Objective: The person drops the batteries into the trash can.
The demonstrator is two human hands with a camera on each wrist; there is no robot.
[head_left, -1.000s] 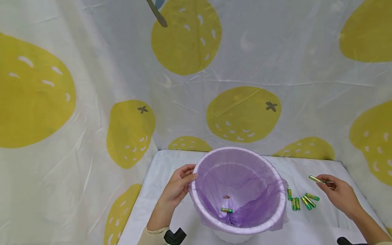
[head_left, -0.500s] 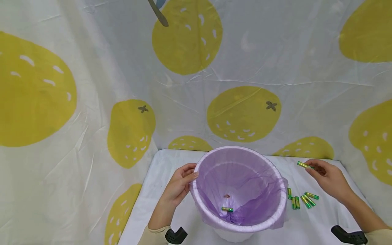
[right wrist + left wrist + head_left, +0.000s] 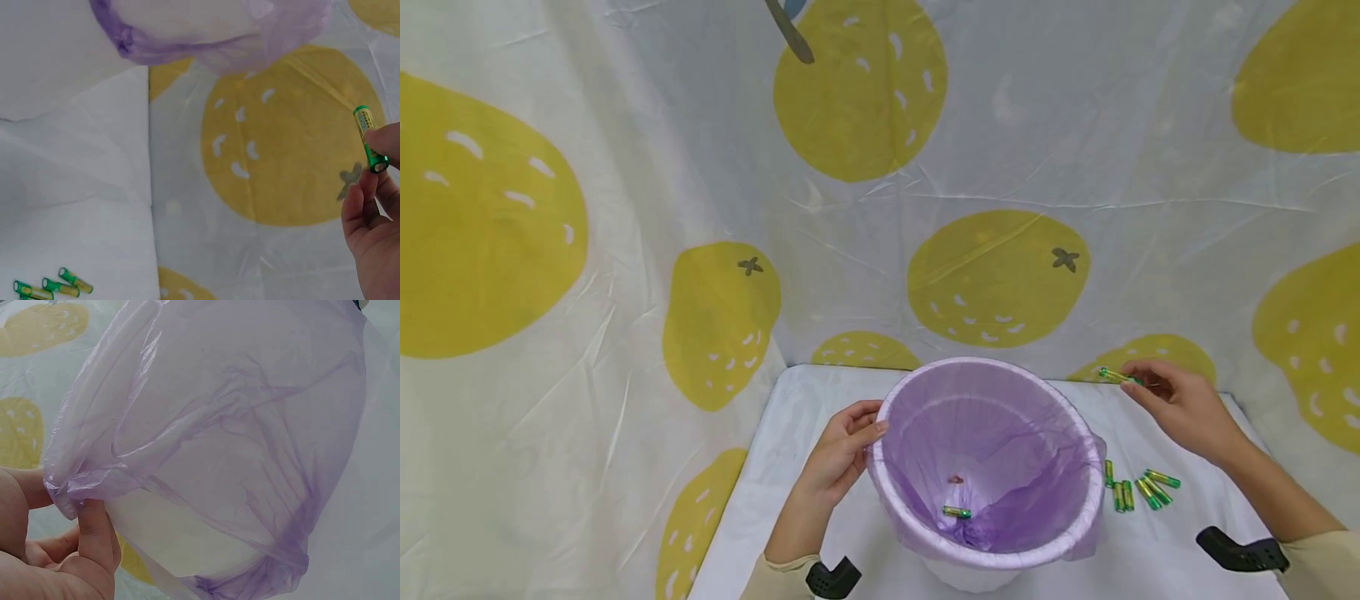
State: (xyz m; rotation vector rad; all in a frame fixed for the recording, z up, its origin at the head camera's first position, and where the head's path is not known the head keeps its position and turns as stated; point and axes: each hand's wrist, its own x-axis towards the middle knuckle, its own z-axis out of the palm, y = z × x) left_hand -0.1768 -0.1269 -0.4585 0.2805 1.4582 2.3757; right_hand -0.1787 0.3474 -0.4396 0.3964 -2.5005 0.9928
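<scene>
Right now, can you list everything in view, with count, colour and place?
Table: 1, white, beneath the bin
Bin: 1, white, centre of the head view
Liner: 1, purple, inside the bin and over its rim
Loose batteries: 6 visible, green-yellow, right of the bin
Inner battery: 1, green-yellow, inside the liner
Held battery: 1, green-yellow, raised right of the bin
Backdrop: pale, yellow fruit print, around the table
Wrist devices: 2, black, beside the sleeves
Sleeves: 2, beige, bottom edge
Left hand: 1, bare, at the rim
Right hand: 1, bare, grip on held battery

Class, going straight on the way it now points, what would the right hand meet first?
Probably the curtain: in the head view, the line of the right hand runs above the bin, though depth is unclear.
</scene>
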